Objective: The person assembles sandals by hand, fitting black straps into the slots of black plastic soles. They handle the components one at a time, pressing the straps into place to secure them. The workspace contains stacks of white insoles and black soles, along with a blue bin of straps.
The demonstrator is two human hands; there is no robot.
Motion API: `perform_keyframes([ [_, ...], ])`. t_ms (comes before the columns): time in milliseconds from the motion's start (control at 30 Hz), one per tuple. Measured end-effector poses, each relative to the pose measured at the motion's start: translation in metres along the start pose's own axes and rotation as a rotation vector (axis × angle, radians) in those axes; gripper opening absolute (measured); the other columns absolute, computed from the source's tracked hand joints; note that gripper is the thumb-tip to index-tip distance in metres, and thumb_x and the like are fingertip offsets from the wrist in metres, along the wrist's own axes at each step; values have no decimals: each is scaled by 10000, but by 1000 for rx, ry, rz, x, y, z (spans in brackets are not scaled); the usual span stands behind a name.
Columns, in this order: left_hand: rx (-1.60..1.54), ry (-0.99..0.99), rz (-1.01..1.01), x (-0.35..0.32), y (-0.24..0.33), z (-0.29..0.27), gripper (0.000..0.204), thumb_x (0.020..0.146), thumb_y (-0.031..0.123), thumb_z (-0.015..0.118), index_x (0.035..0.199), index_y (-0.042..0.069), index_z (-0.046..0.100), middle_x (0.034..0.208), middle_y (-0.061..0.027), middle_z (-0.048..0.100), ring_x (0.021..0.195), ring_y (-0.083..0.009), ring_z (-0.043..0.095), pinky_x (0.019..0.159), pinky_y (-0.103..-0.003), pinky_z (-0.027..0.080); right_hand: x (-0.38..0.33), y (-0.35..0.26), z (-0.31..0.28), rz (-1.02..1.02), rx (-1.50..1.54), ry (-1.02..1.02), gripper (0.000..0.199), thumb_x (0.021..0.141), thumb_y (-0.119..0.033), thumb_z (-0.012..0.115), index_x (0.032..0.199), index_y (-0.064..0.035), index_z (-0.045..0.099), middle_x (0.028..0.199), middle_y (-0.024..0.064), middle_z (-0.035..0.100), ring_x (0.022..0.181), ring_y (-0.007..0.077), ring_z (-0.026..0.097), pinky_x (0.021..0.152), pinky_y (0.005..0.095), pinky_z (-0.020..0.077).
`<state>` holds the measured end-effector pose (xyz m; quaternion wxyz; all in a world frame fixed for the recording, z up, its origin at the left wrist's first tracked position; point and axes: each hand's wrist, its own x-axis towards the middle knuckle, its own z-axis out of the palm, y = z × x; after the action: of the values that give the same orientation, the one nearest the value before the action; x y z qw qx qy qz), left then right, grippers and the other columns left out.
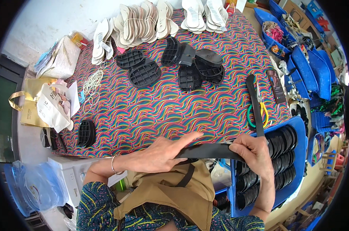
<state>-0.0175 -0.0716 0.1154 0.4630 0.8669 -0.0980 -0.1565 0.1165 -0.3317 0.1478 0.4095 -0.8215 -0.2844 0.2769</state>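
Note:
A flat black strip (211, 151) is stretched between my two hands at the table's near edge. My left hand (155, 154) grips its left part, thumb below, with the index finger pointing out over the cloth. My right hand (256, 154) is closed round the strip farther right, thumb on top. From the right fist a black length (254, 96) runs away across the table; whether it is the same piece is hidden in the hand. It lies over the scissors (261, 111), which have green and yellow handles.
Black gridded heel pieces (145, 73) lie mid-table; one stack (86, 133) sits near left. Bundled pale insoles (138, 25) line the back. A phone (274, 86) rests at right. The blue crate (297, 169) beside me holds rows of black pieces. A gold bag (30, 102) stands left.

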Motion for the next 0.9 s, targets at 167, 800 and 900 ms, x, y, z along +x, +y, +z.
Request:
perform_keyframes([
  [167, -193, 178, 179, -5, -3, 5, 637, 881, -13, 683, 1457, 106, 438, 1170, -167, 694, 902, -341, 719, 729, -412, 580, -12, 38, 30, 92, 497, -11, 79, 911, -45, 722, 919, 18, 674, 780, 1, 680, 684, 43, 588, 573, 227, 463],
  [800, -627, 429, 102, -14, -4, 16, 346, 872, -29, 724, 1209, -5, 648, 1172, -95, 682, 1048, -164, 674, 923, -303, 539, -28, 39, 117, 129, 1395, 147, 218, 911, -47, 721, 1068, -31, 571, 852, 106, 709, 671, 120, 649, 602, 234, 506],
  [900, -694, 455, 78, -13, -2, 16, 347, 866, -36, 725, 1203, -6, 647, 1155, -96, 683, 1040, -163, 675, 908, -299, 539, -27, 34, 132, 89, 1440, 158, 234, 930, -80, 705, 1093, -44, 540, 820, 115, 705, 619, 116, 614, 568, 240, 471],
])
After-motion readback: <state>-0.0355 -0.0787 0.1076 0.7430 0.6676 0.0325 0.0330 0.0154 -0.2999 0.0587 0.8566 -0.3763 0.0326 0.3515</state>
